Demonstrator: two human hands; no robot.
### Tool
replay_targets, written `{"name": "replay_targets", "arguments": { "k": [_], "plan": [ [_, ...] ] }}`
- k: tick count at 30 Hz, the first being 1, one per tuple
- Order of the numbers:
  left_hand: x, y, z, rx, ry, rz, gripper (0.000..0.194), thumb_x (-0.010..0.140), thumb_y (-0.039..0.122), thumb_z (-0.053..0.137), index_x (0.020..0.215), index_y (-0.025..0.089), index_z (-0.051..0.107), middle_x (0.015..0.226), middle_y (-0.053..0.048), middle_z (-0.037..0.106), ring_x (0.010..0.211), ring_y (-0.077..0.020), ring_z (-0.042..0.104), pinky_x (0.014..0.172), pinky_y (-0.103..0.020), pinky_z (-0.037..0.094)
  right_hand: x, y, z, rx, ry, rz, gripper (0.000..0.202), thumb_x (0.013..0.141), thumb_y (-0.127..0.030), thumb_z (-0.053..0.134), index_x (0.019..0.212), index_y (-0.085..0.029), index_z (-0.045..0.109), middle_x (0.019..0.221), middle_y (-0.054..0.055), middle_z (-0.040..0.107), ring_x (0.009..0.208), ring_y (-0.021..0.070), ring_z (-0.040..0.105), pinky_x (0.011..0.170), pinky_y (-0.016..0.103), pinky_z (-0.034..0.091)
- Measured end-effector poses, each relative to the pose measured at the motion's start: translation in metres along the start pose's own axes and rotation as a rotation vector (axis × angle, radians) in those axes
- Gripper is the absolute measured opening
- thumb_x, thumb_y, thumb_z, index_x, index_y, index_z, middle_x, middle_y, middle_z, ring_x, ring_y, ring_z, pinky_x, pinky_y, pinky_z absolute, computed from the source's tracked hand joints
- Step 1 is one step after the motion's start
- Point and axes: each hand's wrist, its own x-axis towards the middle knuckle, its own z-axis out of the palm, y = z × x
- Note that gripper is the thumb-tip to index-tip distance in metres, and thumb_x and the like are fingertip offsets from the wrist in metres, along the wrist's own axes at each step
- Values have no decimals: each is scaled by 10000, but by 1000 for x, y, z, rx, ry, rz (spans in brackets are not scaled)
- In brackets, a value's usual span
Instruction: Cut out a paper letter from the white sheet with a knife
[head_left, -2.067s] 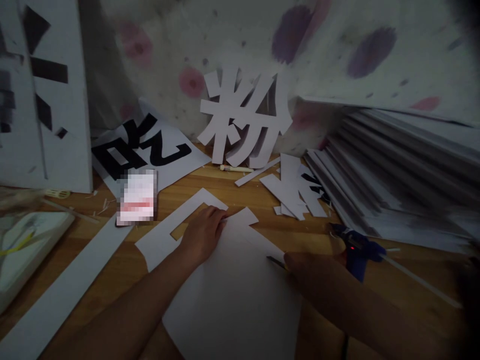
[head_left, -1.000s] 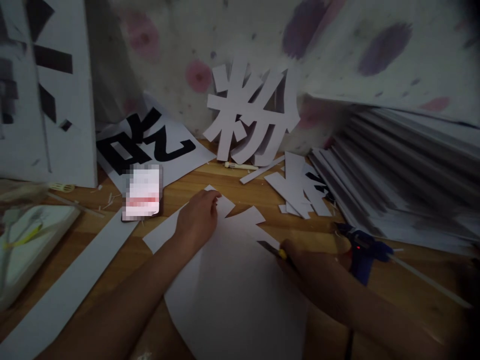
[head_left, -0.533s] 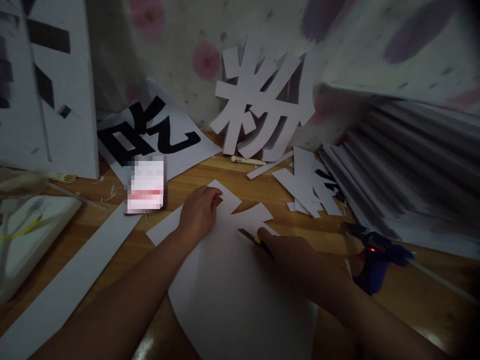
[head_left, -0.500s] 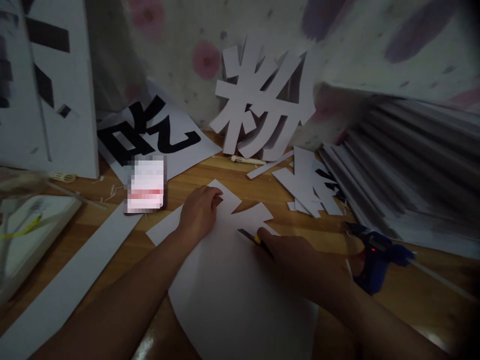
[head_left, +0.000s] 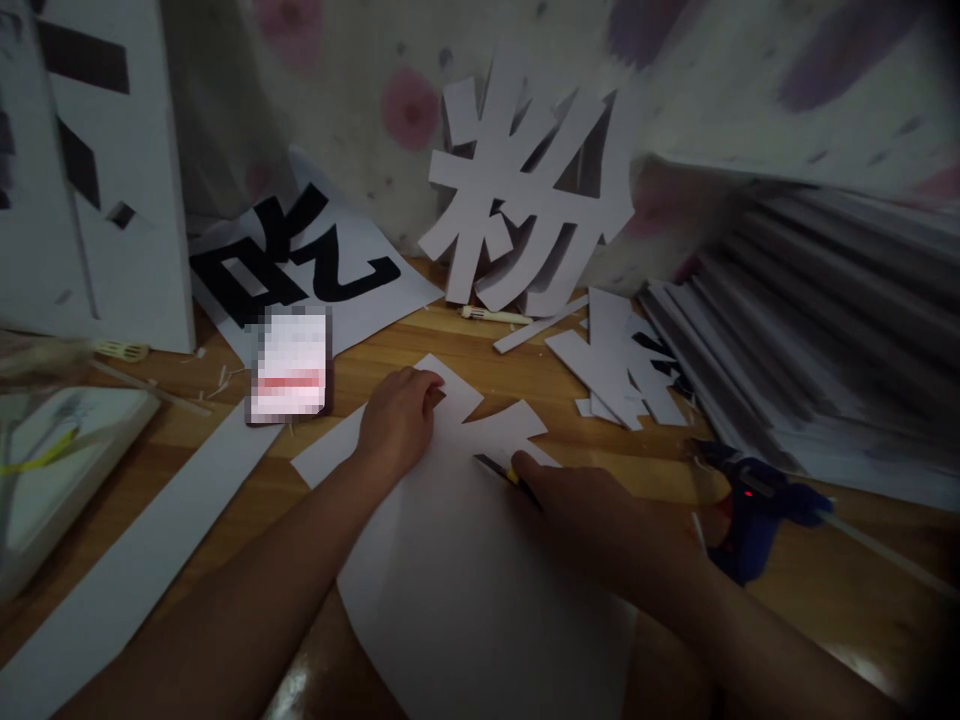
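- Left hand (head_left: 397, 420): fingers curled, palm down over the white sheet (head_left: 480, 580), toward its 11 o'clock; couldn't tell if it pinched anything.
- Right hand (head_left: 577, 510): closed round the cutter (head_left: 508, 475), at the sheet's 2 o'clock. Blade out, pointing to 11 o'clock over the sheet; contact unclear.
- Sheet: on the bench (head_left: 390, 345), in front of the person. Angular notches showed at 12 to 1 o'clock, the 6 o'clock part was plain; judged part-cut, cutting left to do. Couldn't tell if the piece under the left hand was separate.
- From the sheet, 9 o'clock: long white strip (head_left: 157, 530), apparently unused.
- 10 o'clock: phone (head_left: 291, 375), screen blurred.
- 11 o'clock: paper with black character (head_left: 322, 265), looked uncut.
- 12 o'clock: raised white character (head_left: 517, 200), upright, looked finished.
- 1 o'clock: offcuts (head_left: 592, 380), suggesting cutting already done.
- 2 o'clock: board stack (head_left: 810, 320).
- 3 o'clock: blue glue gun (head_left: 754, 515), red light lit, not in hand.
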Motion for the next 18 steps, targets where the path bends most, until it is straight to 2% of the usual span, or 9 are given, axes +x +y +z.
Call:
{"name": "replay_targets", "arguments": {
  "k": [8, 11, 16, 18],
  "plan": [
    [0, 2, -2, 14, -15, -11, 282, 780, 49, 409, 954, 176, 592, 926, -58, 619, 908, -209, 539, 833, -345, 427, 2, -2, 1, -71, -14, -18, 210, 911, -301, 301, 899, -215, 493, 606, 19, 631, 531, 191, 622, 407, 264, 175],
    [0, 1, 0, 11, -8, -3, 282, 777, 49, 408, 951, 175, 590, 922, -59, 621, 901, -210, 541, 834, -349, 428, 1, -2, -3, -42, -24, -15, 214, 910, -299, 297, 890, -214, 492, 626, 24, 636, 545, 197, 625, 415, 263, 200],
    [0, 0, 1, 20, -5, -5, 276, 777, 55, 409, 942, 189, 584, 916, -52, 619, 905, -208, 543, 835, -350, 432, -4, 1, -5, 69, -19, 123, 203, 909, -310, 297, 894, -212, 474, 716, 33, 665, 616, 195, 634, 460, 264, 267],
    [0, 0, 1, 22, -6, -6, 273, 778, 55, 408, 941, 184, 585, 916, -56, 618, 904, -210, 543, 836, -352, 431, -6, 1, -5, 57, -40, 132, 211, 909, -327, 294, 902, -222, 477, 722, 35, 669, 621, 203, 635, 464, 267, 264]
  ]
}}
